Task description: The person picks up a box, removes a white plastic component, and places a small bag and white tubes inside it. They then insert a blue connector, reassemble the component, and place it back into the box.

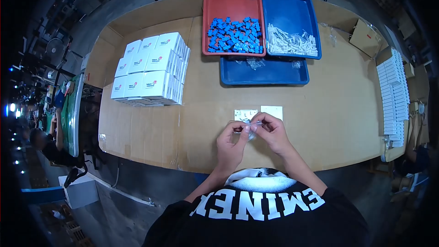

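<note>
Both hands meet over the near middle of the cardboard-covered table. My left hand (232, 141) pinches one side of a small clear plastic bag (251, 134), and my right hand (273, 134) pinches the other side near its top. The fingers hide part of the bag, and what it may contain is too small to make out. Just beyond the fingertips lies a white plastic piece (246, 113) with slots or holes, partly covered by my hands. Beside it, to the right, is a plain white flat piece (273, 111).
Stacked white boxes (145, 71) stand at left. A red tray (233, 8) holds small blue parts; a blue tray (289, 9) holds white slender pieces. Both overlap a lower blue tray (265, 78). Stacked white pieces (392, 96) line the right edge. Another person (50, 142) is at far left.
</note>
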Motion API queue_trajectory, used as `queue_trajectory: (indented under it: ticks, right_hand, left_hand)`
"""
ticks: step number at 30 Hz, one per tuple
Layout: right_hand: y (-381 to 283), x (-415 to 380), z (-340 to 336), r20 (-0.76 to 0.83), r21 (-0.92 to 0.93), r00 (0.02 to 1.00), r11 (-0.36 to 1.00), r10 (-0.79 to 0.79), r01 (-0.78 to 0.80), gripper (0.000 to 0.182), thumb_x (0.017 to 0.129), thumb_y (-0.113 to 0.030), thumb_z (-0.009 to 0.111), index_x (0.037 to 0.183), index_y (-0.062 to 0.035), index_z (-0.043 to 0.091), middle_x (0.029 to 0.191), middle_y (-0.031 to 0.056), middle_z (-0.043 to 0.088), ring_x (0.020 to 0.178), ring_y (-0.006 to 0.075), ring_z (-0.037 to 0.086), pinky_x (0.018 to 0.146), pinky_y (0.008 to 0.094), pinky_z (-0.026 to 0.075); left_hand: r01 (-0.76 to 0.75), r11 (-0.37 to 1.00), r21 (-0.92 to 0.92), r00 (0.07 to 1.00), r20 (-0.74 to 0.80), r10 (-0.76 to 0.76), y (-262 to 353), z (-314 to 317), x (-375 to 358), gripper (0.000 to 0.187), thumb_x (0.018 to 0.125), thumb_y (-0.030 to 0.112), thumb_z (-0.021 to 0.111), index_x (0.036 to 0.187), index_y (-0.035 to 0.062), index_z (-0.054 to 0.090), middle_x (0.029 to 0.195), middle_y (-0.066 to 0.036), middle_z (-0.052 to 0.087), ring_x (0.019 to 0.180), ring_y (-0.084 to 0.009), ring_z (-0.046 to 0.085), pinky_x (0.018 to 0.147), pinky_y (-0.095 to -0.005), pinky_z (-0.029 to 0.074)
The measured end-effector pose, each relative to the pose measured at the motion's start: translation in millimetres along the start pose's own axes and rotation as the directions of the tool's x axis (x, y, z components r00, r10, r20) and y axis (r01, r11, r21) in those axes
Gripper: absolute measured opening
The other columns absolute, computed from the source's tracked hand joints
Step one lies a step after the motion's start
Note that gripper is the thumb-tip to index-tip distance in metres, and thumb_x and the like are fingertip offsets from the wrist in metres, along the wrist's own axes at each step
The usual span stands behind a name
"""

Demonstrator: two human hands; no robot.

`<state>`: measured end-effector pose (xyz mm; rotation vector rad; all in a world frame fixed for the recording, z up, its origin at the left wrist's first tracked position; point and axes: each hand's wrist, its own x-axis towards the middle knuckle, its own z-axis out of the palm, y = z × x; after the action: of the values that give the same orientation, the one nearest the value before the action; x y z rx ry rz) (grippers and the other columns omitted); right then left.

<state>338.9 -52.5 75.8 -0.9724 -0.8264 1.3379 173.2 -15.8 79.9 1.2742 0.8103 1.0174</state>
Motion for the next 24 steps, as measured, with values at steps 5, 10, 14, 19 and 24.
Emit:
queue_trajectory:
  ticks: [5, 10, 14, 19, 24]
  right_hand:
    - [1, 0, -1, 0.028, 0.002, 1.000, 1.000, 0.004, -0.004, 0.011, 0.100, -0.002, 0.066, 0.111, 0.0010, 0.064, 0.104, 0.0028, 0.064, 0.096, 0.0078, 0.061, 0.084, 0.0246, 0.051]
    - [2, 0, -2, -0.010, 0.014, 0.999, 0.999, 0.037, -0.037, 0.010, 0.100, -0.003, 0.068, 0.108, 0.0009, 0.065, 0.104, 0.0027, 0.065, 0.096, 0.0082, 0.061, 0.086, 0.0243, 0.051]
    - [5, -1, -6, -0.003, 0.049, 0.999, 0.998, 0.042, -0.042, 0.009, 0.098, -0.004, 0.070, 0.107, 0.0002, 0.067, 0.104, 0.0036, 0.066, 0.097, 0.0090, 0.062, 0.087, 0.0251, 0.051]
    - [-3, 0, -5, 0.050, 0.311, 0.994, 0.944, 0.098, -0.109, 0.005, 0.097, -0.004, 0.070, 0.101, -0.0021, 0.068, 0.101, 0.0057, 0.068, 0.095, 0.0145, 0.067, 0.088, 0.0284, 0.052]
    - [1, -4, -12, 0.143, 0.443, 0.980, 0.877, 0.136, -0.186, 0.005, 0.096, -0.007, 0.071, 0.094, -0.0024, 0.069, 0.099, 0.0084, 0.067, 0.094, 0.0184, 0.067, 0.088, 0.0309, 0.052]
  left_hand:
    - [0.030, 0.999, -0.036, 0.999, 0.016, -0.029, -6, -1, -1, 0.013, 0.102, 0.005, 0.065, 0.113, -0.0030, 0.063, 0.106, -0.004, 0.064, 0.099, -0.0090, 0.059, 0.091, -0.0250, 0.047]
    - [0.125, 0.971, -0.205, 0.992, 0.039, -0.120, -10, -2, 0, 0.013, 0.103, 0.003, 0.064, 0.115, -0.0028, 0.063, 0.105, -0.004, 0.065, 0.099, -0.0085, 0.060, 0.091, -0.0243, 0.048]
    - [0.177, 0.941, -0.288, 0.984, 0.087, -0.158, -4, 0, 2, 0.012, 0.105, 0.005, 0.061, 0.116, -0.0017, 0.062, 0.105, -0.004, 0.066, 0.099, -0.0087, 0.062, 0.092, -0.0252, 0.049]
    - [0.325, 0.841, -0.432, 0.946, 0.159, -0.284, -11, -2, 4, 0.012, 0.108, 0.010, 0.057, 0.115, 0.0009, 0.061, 0.108, -0.006, 0.067, 0.102, -0.0111, 0.063, 0.096, -0.0291, 0.049]
    - [0.592, 0.520, -0.615, 0.800, 0.526, -0.288, -16, -18, 10, 0.015, 0.111, 0.018, 0.052, 0.115, 0.0064, 0.061, 0.116, -0.006, 0.066, 0.112, -0.0151, 0.061, 0.105, -0.0357, 0.047]
